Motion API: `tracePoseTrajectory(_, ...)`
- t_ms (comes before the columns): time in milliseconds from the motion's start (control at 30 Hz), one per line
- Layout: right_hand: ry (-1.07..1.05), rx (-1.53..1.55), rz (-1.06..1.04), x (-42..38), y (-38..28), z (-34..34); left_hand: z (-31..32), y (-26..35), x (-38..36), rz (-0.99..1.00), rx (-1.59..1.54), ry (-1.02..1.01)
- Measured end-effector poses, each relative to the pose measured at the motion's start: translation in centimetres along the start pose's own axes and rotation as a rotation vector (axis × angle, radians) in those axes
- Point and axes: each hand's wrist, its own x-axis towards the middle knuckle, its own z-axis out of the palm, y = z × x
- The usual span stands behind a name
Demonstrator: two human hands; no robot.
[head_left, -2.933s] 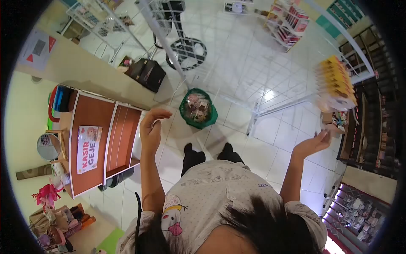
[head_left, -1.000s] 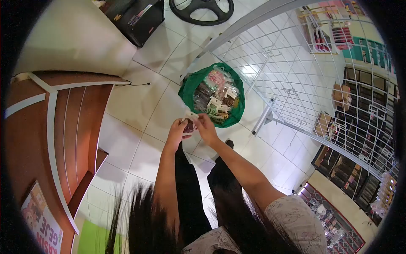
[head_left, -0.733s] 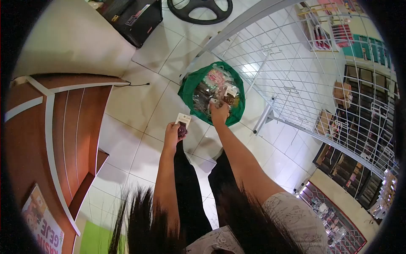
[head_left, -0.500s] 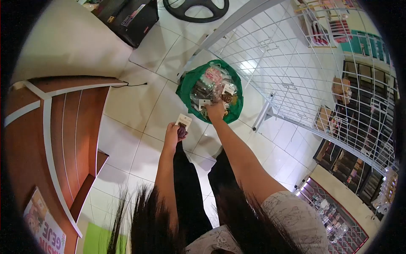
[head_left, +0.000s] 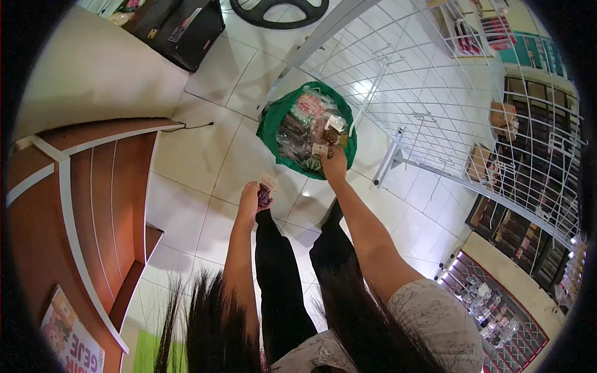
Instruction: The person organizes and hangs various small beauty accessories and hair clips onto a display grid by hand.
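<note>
My left hand (head_left: 248,200) is closed on a dark purple scrunchie-like hair tie (head_left: 264,195) fixed to a pale card (head_left: 269,180), held above the floor. Inside the green bag (head_left: 268,127), my right hand (head_left: 334,163) pinches a small white card (head_left: 319,149); its fingertips are partly hidden. A brown hair accessory (head_left: 331,135) with another white card (head_left: 336,122) lies just beyond those fingers. Around them the bag is filled with clear plastic packets (head_left: 291,137) and a pink bundle (head_left: 309,105).
A white wire grid rack (head_left: 398,93) stands right of the bag, its foot (head_left: 388,163) close by. Brown wooden shelving (head_left: 106,211) is at left. A black case (head_left: 180,31) and a steering wheel (head_left: 280,13) lie beyond. A cable (head_left: 193,127) trails on the tiled floor.
My right hand has shifted a little to the right within the bag, and the small white card has moved with it. My left hand still holds the purple hair tie, its card tilted slightly differently.
</note>
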Motion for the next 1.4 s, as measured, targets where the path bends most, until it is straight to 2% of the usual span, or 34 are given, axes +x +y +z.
tracePoseTrajectory(100,0.008,0.155,0.17,0.2,-0.6,-0.5,0.2,-0.9,0.3,0.006,-0.03,0.01)
tracePoseTrajectory(200,0.116,0.156,0.15,0.1,-0.7,0.1,0.5,-1.6,0.5,0.026,-0.079,-0.028)
tracePoseTrajectory(300,0.012,-0.023,0.07,0.0,-0.3,-0.2,0.9,-1.7,0.2,0.019,-0.135,-0.028)
tracePoseTrajectory(400,-0.121,0.089,-0.014,0.5,-0.4,-2.4,0.7,-1.1,0.2,-0.093,-0.123,0.007)
tracePoseTrajectory(500,-0.163,0.278,-0.046,3.6,1.2,-4.0,0.4,-0.7,0.4,-0.054,-0.079,0.04)
tracePoseTrajectory(600,-0.279,0.33,0.088,7.0,-1.4,-7.6,0.1,-0.2,0.2,0.016,-0.034,0.085)
tracePoseTrajectory(700,-0.515,0.31,0.383,12.2,-1.2,-7.8,-0.7,-0.3,0.7,-0.02,-0.137,0.069)
tracePoseTrajectory(800,-0.439,0.218,0.373,14.8,-0.7,-6.1,-1.0,-0.4,0.5,-0.073,-0.266,0.009)
tracePoseTrajectory(900,-0.484,0.199,0.466,13.9,-3.2,-7.0,-1.0,-1.0,0.6,-0.078,-0.265,-0.011)
tracePoseTrajectory(1000,-0.593,0.135,0.351,14.3,-0.3,-5.0,-0.4,-1.6,0.8,-0.084,-0.289,0.026)
tracePoseTrajectory(1200,-0.409,-0.041,-0.009,10.9,0.2,-5.1,-0.4,-2.2,1.2,-0.04,-0.375,0.02)
tracePoseTrajectory(1233,-0.366,-0.081,-0.078,10.3,0.2,-5.2,-1.7,-2.9,2.2,0.011,-0.351,-0.18)
tracePoseTrajectory(1267,-0.325,0.032,-0.122,9.7,0.9,-4.8,-3.9,-4.2,4.1,0.061,-0.324,-0.381)
tracePoseTrajectory(1333,-0.235,0.254,-0.215,8.0,1.6,-4.5,-3.5,-3.4,3.9,0.195,-0.168,-0.428)
tracePoseTrajectory(1367,-0.299,0.214,-0.171,7.0,1.1,-5.5,-2.0,-3.2,3.3,0.279,-0.041,-0.273)
tracePoseTrajectory(1400,-0.361,0.175,-0.132,5.2,-2.2,-8.0,-0.3,-1.9,2.2,0.367,0.085,-0.116)
